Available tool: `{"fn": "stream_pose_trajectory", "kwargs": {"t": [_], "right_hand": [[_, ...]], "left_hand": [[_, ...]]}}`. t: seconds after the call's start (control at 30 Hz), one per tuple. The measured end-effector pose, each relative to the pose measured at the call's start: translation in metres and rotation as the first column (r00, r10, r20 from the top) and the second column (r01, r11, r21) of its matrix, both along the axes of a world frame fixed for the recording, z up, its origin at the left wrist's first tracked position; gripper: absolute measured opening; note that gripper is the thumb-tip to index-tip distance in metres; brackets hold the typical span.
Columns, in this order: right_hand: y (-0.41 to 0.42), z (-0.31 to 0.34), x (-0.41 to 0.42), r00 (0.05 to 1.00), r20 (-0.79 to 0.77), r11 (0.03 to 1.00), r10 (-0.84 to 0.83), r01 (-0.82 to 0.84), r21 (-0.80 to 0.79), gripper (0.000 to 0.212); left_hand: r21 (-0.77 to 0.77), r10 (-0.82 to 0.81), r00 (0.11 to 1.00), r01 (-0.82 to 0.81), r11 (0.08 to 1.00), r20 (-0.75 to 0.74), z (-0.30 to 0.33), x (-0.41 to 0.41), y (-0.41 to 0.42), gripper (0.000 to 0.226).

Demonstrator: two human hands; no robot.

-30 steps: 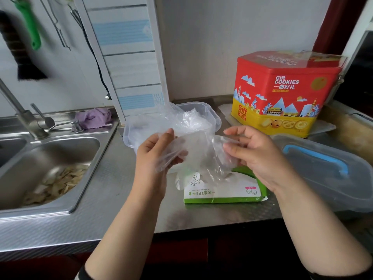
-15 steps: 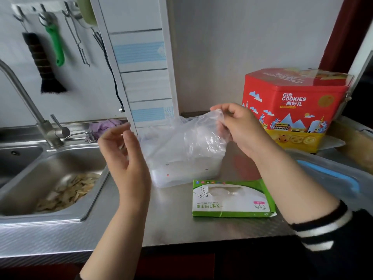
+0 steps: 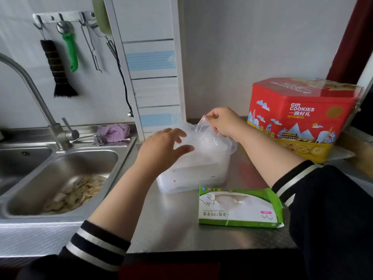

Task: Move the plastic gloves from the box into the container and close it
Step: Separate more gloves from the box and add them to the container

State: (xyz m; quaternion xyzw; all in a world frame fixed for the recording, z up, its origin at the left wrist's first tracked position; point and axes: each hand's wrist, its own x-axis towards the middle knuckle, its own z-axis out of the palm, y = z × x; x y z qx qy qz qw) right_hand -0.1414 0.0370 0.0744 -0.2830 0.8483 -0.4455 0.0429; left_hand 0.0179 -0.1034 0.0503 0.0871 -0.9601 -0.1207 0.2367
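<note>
Box: flat green-and-white cardboard glove box (image 3: 240, 207), nearest, on the steel counter.
Left hand (image 3: 164, 147): fingers spread, holding nothing, at the gloves.
Gloves: thin clear plastic gloves (image 3: 203, 136), featherlight, limp, probably slippery; heaped over the translucent plastic container (image 3: 191, 178).
Right hand (image 3: 222, 122): fingertips pinching an upper edge; bunching likely grips better.

"Gift COOKIES" on red tin (image 3: 302, 116)

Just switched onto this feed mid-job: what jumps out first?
Centre of the counter, both hands work at a clear container heaped with plastic gloves: the right hand pinches a glove above it, while the left hand presses open-fingered on the pile. In front lies the green glove box; a red cookie tin stands at the right, and a sink holding scraps is at the left.
</note>
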Motion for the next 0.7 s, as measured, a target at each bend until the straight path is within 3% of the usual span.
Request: {"fn": "stream_pose_trajectory", "kwargs": {"t": [0.07,0.13,0.23,0.33,0.43,0.57,0.7], "right_hand": [[-0.002,-0.001,-0.002,0.993,-0.117,0.995,-0.010,0.022,0.102,0.030],[-0.007,-0.003,-0.001,0.977,-0.211,0.973,0.001,0.048,0.226,0.035],[-0.015,-0.005,0.004,0.935,-0.353,0.914,0.028,0.120,0.388,0.037],[-0.019,-0.008,0.005,0.894,-0.440,0.859,0.085,0.158,0.487,0.039],[-0.019,-0.010,0.003,0.866,-0.469,0.799,0.172,0.156,0.581,0.043],[-0.020,-0.011,-0.002,0.828,-0.518,0.774,0.216,0.178,0.607,0.055],[-0.021,-0.016,-0.006,0.795,-0.569,0.771,0.210,0.223,0.596,0.056]], "left_hand": [[0.055,-0.044,0.996,0.040,0.998,0.073,0.002,-0.001,0.003,0.067],[0.007,-0.042,0.989,0.042,0.999,0.141,0.003,-0.004,0.005,0.071],[0.088,-0.055,0.979,0.039,0.995,0.195,0.008,-0.013,0.007,0.039],[0.072,-0.070,0.971,0.055,0.996,0.230,0.012,-0.022,0.004,0.011],[0.169,-0.049,0.983,0.018,0.985,0.179,0.016,-0.029,-0.007,0.010],[0.222,0.147,0.981,-0.172,0.960,0.126,0.015,-0.039,-0.033,0.017],[0.251,0.084,0.982,-0.126,0.960,0.170,0.011,-0.040,-0.038,0.013]]}}
